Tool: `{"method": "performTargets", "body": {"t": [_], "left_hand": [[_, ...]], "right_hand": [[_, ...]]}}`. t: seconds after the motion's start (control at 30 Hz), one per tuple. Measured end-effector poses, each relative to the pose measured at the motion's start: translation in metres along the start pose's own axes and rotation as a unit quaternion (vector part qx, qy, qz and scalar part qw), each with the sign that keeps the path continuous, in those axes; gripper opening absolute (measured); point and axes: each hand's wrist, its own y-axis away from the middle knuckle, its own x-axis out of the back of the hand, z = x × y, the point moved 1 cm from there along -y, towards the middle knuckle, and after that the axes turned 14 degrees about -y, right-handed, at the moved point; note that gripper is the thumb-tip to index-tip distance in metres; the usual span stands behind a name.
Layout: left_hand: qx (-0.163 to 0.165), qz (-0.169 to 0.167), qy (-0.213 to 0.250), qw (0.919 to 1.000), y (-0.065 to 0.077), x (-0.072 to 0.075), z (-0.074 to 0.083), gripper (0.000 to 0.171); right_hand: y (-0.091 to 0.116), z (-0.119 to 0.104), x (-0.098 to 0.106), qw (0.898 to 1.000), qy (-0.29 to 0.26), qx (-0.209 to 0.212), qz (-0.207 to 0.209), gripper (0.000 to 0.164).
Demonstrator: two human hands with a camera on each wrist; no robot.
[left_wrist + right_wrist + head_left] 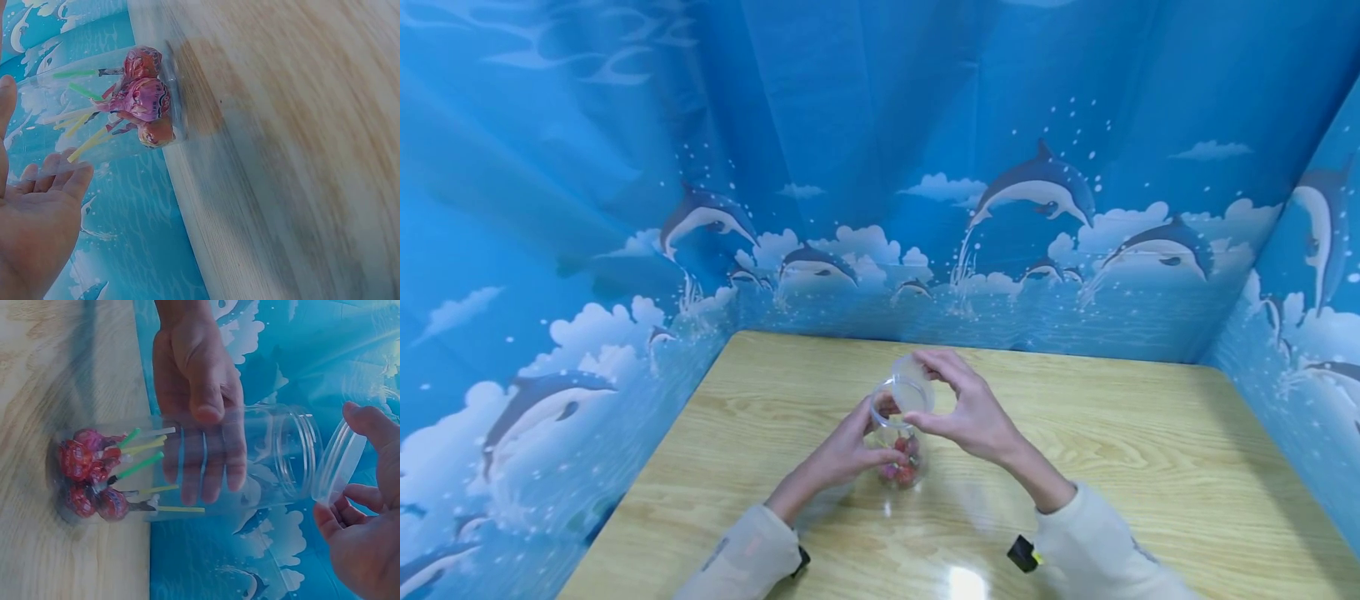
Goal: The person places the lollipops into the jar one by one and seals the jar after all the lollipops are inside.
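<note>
A clear plastic jar (262, 469) stands upright on the table, with several lollipops (94, 472) in red and pink wrappers at its bottom, their green, yellow and white sticks pointing up. My left hand (850, 450) holds the jar around its side, thumb toward me and fingers on the far side, as the right wrist view shows through the plastic. Above the jar's mouth, my right hand (966, 412) pinches a translucent lid (340, 462) by its edge between thumb and fingers. The lid is tilted, its lower edge right at the jar's rim (891, 425).
The light wood-grain table (1112, 467) spreads out on both sides of the jar. Blue curtains (880, 167) printed with dolphins and clouds hang along its back, left and right. Small black devices (1022, 553) sit at the cuffs of both light sleeves.
</note>
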Motion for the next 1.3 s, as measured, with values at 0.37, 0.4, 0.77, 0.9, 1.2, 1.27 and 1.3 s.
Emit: {"method": "performTargets", "body": {"t": [0.37, 0.4, 0.77, 0.9, 1.2, 1.27, 1.3], "left_hand": [[0.026, -0.004, -0.004, 0.9996, 0.003, 0.000, -0.001, 0.099], [0.025, -0.003, -0.003, 0.9997, 0.004, 0.000, -0.001, 0.099], [0.033, -0.010, 0.004, 0.9994, 0.002, 0.000, 0.001, 0.102], [0.027, -0.012, 0.002, 0.9996, 0.002, 0.000, 0.001, 0.102], [0.015, -0.011, 0.009, 0.9998, 0.001, 0.001, 0.001, 0.105], [0.012, -0.011, 0.010, 0.9998, 0.001, 0.000, 0.001, 0.105], [0.010, -0.011, 0.010, 0.9998, 0.001, 0.000, 0.001, 0.105]], "right_hand": [[0.002, 0.012, -0.015, 0.999, -0.010, 0.028, 0.026, 0.072], [0.002, 0.012, -0.016, 0.999, -0.011, 0.030, 0.028, 0.072], [0.004, 0.018, -0.021, 0.999, 0.009, 0.022, 0.028, 0.072], [0.003, 0.017, -0.020, 0.999, 0.023, 0.022, 0.018, 0.073], [0.001, 0.019, -0.019, 0.999, 0.031, 0.010, 0.006, 0.073], [0.002, 0.019, -0.019, 1.000, 0.022, 0.005, 0.009, 0.073], [0.002, 0.020, -0.019, 1.000, 0.017, 0.001, 0.011, 0.072]]}}
